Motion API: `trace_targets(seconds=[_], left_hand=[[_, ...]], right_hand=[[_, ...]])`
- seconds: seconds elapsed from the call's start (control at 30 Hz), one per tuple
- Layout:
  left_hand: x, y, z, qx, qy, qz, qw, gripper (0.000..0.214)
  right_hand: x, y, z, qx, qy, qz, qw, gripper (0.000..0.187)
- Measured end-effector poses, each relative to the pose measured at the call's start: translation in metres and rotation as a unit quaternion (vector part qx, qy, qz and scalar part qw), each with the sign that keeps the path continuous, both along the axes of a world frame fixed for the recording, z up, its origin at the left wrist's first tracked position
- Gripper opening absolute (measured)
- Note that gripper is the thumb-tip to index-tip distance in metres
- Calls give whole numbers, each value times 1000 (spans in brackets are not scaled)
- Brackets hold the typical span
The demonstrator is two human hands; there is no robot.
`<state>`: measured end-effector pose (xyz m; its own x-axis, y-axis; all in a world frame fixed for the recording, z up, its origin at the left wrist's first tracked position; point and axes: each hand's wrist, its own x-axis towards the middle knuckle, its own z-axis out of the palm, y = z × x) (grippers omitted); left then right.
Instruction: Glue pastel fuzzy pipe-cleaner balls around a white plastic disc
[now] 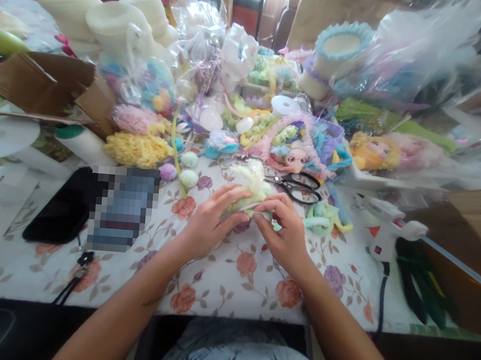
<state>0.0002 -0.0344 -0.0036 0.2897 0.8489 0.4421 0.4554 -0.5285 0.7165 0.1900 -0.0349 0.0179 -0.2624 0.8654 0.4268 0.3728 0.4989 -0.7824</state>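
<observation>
My left hand [212,219] and my right hand [284,230] meet over the floral tablecloth [224,278], both pinching a pale green and white fluffy yarn piece [251,191]. The fingers of each hand are curled around its lower edge. Black-handled scissors [300,187] lie just beyond my right hand. A small doll head with pastel yarn hair [298,159] sits behind the scissors.
A white glue gun [386,233] lies at the right, its cord running off the table edge. A dark phone [67,208] lies at the left. Pom-poms [188,177], yellow yarn [137,148], a cardboard box [52,85], stacked white cups [111,23] and plastic bags crowd the back.
</observation>
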Motion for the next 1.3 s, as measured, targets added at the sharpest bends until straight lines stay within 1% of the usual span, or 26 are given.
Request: trace_targets(seconds=[0.37,0.73,1.3], left_hand=[[2,0,-3,34,6,6,999,30],[2,1,-2,42,4,7,999,30],[6,-4,1,34,-5,15,999,27]], right_hand=[[-4,0,-3,11,19,-21,1000,7],[-5,-1,-4,38,3,-31,999,8],[-7,-2,-4,63,-17,-49,997,9]])
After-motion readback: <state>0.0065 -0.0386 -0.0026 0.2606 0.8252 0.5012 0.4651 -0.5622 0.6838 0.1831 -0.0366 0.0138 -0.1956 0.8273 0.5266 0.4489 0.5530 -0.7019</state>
